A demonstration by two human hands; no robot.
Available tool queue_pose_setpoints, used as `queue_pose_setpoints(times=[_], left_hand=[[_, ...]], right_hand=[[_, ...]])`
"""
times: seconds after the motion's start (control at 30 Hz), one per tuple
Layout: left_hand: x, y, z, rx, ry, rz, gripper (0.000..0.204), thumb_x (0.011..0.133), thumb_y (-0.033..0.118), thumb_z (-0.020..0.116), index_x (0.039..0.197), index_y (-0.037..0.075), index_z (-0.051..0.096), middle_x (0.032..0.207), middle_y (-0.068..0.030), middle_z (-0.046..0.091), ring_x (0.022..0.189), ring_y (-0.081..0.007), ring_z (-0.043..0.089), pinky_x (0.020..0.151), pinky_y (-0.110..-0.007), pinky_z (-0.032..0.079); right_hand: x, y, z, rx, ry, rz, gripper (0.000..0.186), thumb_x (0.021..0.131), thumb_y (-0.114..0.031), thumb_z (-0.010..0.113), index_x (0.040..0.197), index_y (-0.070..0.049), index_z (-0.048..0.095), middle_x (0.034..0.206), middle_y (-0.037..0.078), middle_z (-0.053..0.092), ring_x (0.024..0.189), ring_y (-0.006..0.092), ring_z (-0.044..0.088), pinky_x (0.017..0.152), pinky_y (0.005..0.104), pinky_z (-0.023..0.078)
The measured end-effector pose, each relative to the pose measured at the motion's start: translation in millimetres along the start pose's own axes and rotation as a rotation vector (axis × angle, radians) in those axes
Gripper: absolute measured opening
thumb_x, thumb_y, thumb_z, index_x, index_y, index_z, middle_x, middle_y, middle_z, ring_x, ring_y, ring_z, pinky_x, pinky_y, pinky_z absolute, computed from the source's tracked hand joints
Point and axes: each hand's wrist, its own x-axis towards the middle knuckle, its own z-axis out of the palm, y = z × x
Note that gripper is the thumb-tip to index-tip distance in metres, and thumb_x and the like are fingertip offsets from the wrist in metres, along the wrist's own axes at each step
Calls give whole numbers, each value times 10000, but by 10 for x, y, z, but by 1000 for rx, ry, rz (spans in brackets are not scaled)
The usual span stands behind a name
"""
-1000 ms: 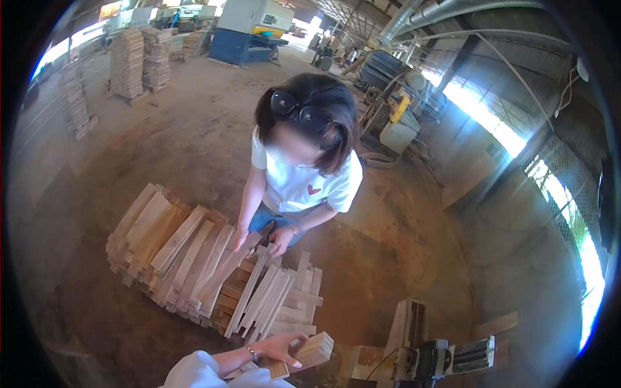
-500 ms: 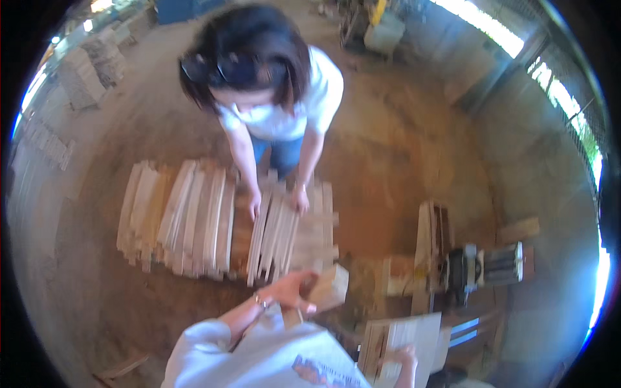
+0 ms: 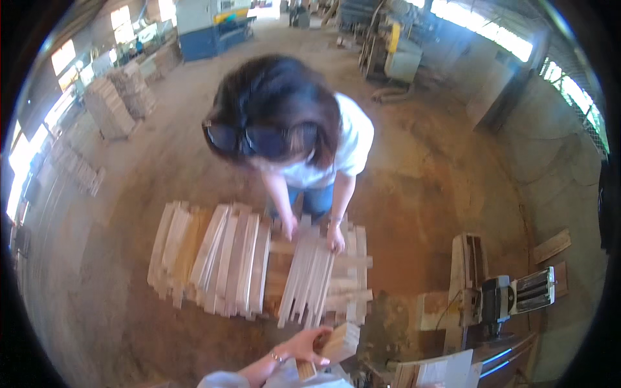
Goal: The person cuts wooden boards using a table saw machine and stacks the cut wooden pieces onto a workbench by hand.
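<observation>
My left hand [image 3: 306,345], with a bracelet at its wrist, grips a short bundle of pale wooden strips [image 3: 343,343]. The bundle's cut ends face away to the right, and another piece of its wood shows below the fingers. Just beyond lies a stack of wooden slats [image 3: 307,278], where a co-worker's two hands rest on the far end. To the left, more slats [image 3: 229,262] sit side by side on the same pile. My right hand is out of view. Boards [image 3: 443,372] stand near the lower edge on the right.
A co-worker [image 3: 278,116] bends over the pile opposite me. At the right is a dark machine [image 3: 497,301] with a metal roller-like part, beside upright timber [image 3: 467,265]. Stacked wood [image 3: 110,107] stands far left, a blue and white machine [image 3: 210,29] at the back.
The view has tilted up, so the pile and co-worker sit lower and farther right. My right hand has left the view. My left hand keeps hold of the bundle.
</observation>
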Motion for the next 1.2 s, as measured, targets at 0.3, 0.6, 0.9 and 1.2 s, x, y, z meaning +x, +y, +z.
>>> queue_pose_setpoints(times=[0.3, 0.6, 0.9, 1.2], left_hand=[[-192, 372, -317, 82, 157, 21, 909, 559, 431, 881, 1300, 50, 517, 1102, -128, 650, 926, -236, 654, 865, -355, 504], [-66, 197, -213, 121, 99, 154, 847, 636, 246, 902, 1332, 71, 454, 989, -89, 680, 835, -163, 669, 760, -312, 540], [54, 276, -145, 88, 9, 152, 936, 620, 429, 880, 1356, 24, 467, 1246, -176, 591, 1135, -266, 586, 990, -372, 453], [55, 144, -171, -59, 74, 109, 980, 587, 438, 906, 1340, -26, 484, 1231, -190, 606, 1133, -270, 592, 988, -389, 466]], right_hand=[[-706, 711, -78, 117, 23, 3, 1255, 608, -655, 774, 1503, 33, 227, 1499, 255, 330, 1394, 385, 327, 1135, 494, 338], [-576, 878, -564, 342, 152, -39, 1218, 624, -592, 788, 1510, 13, 213, 1478, 236, 350, 1373, 368, 347, 1130, 483, 341], [-680, 1140, -582, 482, 170, -65, 1187, 639, -529, 802, 1517, -7, 199, 1458, 217, 370, 1351, 352, 367, 1125, 473, 344], [-660, 1755, -1408, 476, 248, -103, 1161, 654, -466, 816, 1525, -27, 185, 1437, 198, 390, 1330, 335, 387, 1119, 462, 346]])
